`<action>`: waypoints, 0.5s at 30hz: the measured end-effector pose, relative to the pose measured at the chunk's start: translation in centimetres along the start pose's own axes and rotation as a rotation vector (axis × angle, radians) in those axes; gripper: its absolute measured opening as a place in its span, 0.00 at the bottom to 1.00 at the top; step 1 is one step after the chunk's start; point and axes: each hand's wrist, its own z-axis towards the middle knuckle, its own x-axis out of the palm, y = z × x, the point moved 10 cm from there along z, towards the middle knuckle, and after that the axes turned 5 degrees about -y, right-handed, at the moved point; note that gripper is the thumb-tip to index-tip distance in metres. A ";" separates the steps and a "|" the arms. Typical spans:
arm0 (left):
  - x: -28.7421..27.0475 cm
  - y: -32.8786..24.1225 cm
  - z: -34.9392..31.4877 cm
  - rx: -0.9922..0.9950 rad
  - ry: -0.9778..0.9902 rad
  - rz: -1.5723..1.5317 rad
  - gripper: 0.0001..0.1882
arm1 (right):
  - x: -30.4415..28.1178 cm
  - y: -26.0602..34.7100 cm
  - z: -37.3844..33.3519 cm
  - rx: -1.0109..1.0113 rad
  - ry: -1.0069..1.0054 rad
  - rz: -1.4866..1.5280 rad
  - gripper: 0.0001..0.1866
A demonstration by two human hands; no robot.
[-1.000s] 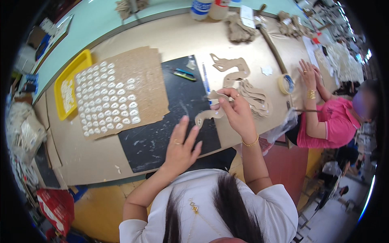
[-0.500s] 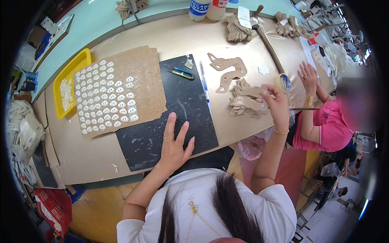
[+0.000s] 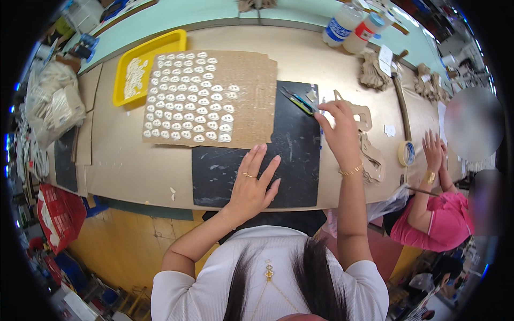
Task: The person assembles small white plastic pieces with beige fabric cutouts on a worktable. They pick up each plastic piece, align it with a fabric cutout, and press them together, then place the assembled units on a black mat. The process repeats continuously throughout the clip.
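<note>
1) Left hand [image 3: 256,182] spread over the black mat [image 3: 294,179]; fingertips at the lower edge of the cardboard sheet [image 3: 254,117];
2) Right hand [image 3: 337,125] curved beside the snips [image 3: 301,105] on the mat; cannot tell whether it pinches anything; beige strips [image 3: 373,156] right of its wrist;
3) Yellow tray [image 3: 155,46] by the cardboard sheet's far-left corner

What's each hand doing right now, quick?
Left hand: open, spread over the black mat, holding nothing visible.
Right hand: partly curled beside the snips; whether it grips anything cannot be told.
</note>
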 end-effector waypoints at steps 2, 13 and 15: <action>-0.9 1.1 -0.4 -0.044 0.000 0.127 0.34 | 3.5 0.8 2.2 -0.052 0.037 -0.066 0.11; -1.7 3.5 -2.1 -0.153 0.005 0.207 0.34 | 7.3 1.0 3.0 0.131 0.164 -0.119 0.07; -1.7 3.7 -2.2 -0.162 0.014 0.214 0.34 | 8.6 3.5 2.3 0.192 0.303 0.141 0.08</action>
